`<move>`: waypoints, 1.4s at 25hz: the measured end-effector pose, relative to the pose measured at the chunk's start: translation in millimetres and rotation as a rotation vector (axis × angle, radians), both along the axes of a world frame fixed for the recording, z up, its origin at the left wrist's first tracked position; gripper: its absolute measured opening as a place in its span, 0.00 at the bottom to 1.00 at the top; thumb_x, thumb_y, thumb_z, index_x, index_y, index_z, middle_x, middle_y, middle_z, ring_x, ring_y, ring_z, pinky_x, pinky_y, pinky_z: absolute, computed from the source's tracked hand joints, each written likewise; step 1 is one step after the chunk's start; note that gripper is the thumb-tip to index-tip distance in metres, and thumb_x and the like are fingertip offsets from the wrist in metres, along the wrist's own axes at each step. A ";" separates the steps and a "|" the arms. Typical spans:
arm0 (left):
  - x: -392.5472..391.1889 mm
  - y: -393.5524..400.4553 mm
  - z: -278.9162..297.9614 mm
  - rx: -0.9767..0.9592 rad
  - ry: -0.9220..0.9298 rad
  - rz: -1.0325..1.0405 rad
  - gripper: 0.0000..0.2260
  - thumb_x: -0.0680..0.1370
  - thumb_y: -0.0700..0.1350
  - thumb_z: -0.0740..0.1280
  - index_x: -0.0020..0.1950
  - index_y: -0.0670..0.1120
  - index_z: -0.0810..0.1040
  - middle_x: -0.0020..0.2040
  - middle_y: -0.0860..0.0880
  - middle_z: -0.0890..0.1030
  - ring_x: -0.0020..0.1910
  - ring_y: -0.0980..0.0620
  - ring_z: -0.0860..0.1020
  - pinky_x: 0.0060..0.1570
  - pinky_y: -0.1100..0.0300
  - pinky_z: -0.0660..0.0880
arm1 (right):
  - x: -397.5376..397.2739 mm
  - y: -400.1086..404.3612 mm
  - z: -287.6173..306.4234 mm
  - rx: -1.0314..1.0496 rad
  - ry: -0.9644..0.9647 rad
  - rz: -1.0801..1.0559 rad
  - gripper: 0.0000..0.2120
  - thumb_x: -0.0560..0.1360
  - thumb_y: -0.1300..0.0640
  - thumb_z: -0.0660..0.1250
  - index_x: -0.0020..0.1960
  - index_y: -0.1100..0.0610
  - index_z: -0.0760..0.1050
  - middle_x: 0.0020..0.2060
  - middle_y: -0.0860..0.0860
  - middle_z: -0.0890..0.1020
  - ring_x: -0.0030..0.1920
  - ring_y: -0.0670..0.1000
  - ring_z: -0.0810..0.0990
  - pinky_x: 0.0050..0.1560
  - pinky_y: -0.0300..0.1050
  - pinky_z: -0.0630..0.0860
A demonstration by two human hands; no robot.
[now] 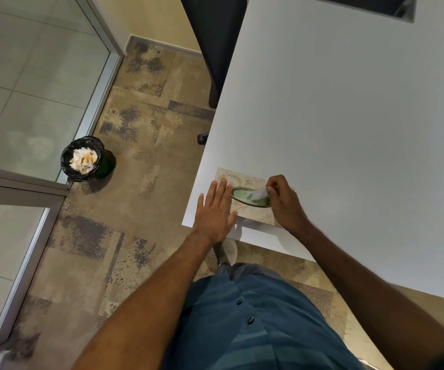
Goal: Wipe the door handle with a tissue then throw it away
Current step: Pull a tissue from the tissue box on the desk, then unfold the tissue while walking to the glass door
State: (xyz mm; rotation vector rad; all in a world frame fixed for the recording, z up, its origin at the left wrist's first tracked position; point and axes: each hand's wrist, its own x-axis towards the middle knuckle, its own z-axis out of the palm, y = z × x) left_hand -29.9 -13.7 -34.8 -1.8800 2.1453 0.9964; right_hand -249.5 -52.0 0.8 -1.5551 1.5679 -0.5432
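Fingers flat and spread, the left hand [215,209] presses down on the near left end of the tissue box [244,194], holding nothing and seemingly only pinning the box in place, while the fingers of the right hand [284,201] are pinched on a white tissue [258,194] that stands up out of the box's oval opening. Going from the left: a glass door [15,108] with a metal frame fills the left side, and no handle on it is in sight; just right of the frame, on the patterned floor, sits a small bin [83,158] with a black liner, crumpled tissues already in it. Further right, the white table [349,116] carries the box near its corner, with a dark chair [215,41] tucked behind the table's edge. The step in hand looks like the very first: drawing a tissue free. Wiping and discarding have not begun. The next move probably calls for a clean upward pull with the box held steady, then a turn left toward the door to find the handle.
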 end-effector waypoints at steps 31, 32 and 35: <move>294.4 100.2 183.6 -0.187 1.332 1.546 0.11 0.90 0.45 0.63 0.52 0.48 0.82 0.44 0.49 0.87 0.41 0.54 0.83 0.41 0.60 0.80 | 417.8 57.6 148.4 0.296 -0.516 0.167 0.14 0.82 0.39 0.59 0.48 0.42 0.81 0.40 0.38 0.86 0.40 0.42 0.85 0.34 0.31 0.77; 318.4 108.4 187.9 -0.229 1.348 1.574 0.11 0.90 0.45 0.63 0.53 0.48 0.82 0.44 0.50 0.88 0.41 0.55 0.84 0.40 0.61 0.80 | 441.7 65.2 150.8 0.360 -0.524 0.219 0.16 0.80 0.35 0.60 0.48 0.40 0.83 0.40 0.40 0.87 0.39 0.43 0.85 0.33 0.32 0.77; 397.0 139.2 199.3 -0.385 1.308 1.623 0.11 0.90 0.46 0.62 0.53 0.49 0.82 0.44 0.50 0.88 0.40 0.55 0.85 0.37 0.62 0.81 | 519.5 87.7 157.1 0.430 -0.605 0.422 0.14 0.75 0.35 0.70 0.52 0.44 0.83 0.41 0.45 0.87 0.38 0.44 0.83 0.31 0.34 0.75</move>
